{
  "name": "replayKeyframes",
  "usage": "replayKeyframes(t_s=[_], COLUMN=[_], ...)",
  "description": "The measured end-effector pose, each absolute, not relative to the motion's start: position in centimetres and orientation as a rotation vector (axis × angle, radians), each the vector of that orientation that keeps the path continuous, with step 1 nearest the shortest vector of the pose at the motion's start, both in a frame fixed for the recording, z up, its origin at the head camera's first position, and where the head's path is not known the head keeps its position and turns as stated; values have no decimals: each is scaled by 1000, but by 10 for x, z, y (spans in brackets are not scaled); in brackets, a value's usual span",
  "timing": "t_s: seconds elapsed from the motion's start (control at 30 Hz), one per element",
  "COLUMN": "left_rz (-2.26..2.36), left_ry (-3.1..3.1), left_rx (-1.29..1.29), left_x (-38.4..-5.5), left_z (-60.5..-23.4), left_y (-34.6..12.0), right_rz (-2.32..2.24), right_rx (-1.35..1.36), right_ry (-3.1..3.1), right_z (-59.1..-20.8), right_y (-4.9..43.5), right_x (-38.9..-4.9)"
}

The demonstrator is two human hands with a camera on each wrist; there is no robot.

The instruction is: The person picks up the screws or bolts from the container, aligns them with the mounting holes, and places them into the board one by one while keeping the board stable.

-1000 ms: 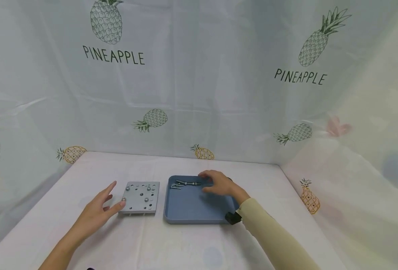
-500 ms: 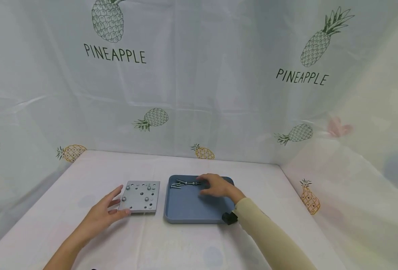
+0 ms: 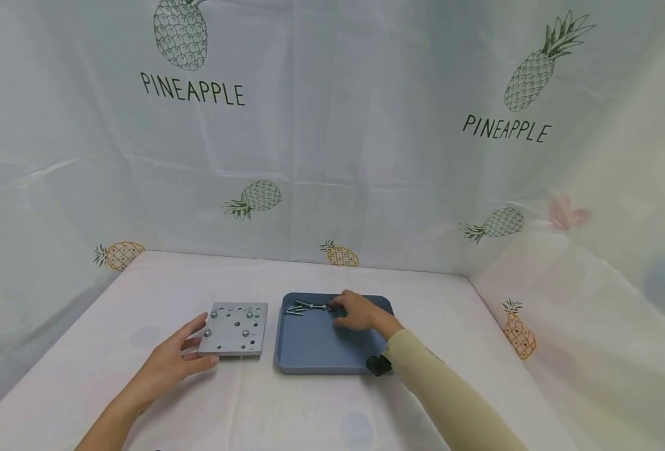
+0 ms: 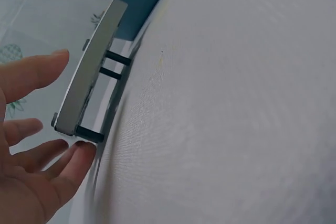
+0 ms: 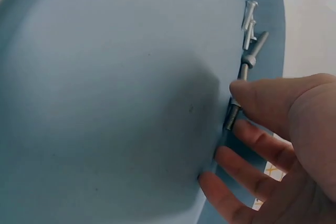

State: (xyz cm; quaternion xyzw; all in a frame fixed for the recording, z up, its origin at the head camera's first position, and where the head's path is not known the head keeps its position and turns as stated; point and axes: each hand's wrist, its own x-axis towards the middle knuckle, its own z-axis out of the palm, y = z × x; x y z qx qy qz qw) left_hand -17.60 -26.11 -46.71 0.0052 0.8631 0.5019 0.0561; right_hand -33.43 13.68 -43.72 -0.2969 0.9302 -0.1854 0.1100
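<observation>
Left hand [image 3: 164, 366] spread at square metal plate [image 3: 232, 338], right hand [image 3: 359, 313], fingers parted, at threaded bolt [image 5: 232, 118]

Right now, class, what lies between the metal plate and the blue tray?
In the head view, only bare white tabletop separates the metal plate from the blue tray.

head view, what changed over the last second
The left hand moved right, around the near left corner of the metal plate. The right hand eased left, its thumb and fingertips closing in on a screw; whether they grip it is unclear. The plate, tray and other screws stayed put.
</observation>
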Motion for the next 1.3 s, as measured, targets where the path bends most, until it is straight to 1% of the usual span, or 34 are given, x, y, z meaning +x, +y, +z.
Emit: replayKeyframes(t_s=[0.3, 0.67, 0.83, 1.3], left_rz=[1541, 1485, 1487, 1410], left_ry=[2630, 2697, 2713, 2765], left_rx=[-2, -58, -44, -71], left_x=[-177, -180, -184, -188], left_z=[-471, -475, -475, -474], left_y=[-261, -262, -262, -261], right_rz=[-550, -520, -529, -767], right_rx=[-912, -881, -842, -893], right_ry=[2781, 2826, 2842, 2835], right_z=[-442, -441, -440, -435], right_y=[133, 131, 132, 131], right_x=[-334, -331, -332, -333])
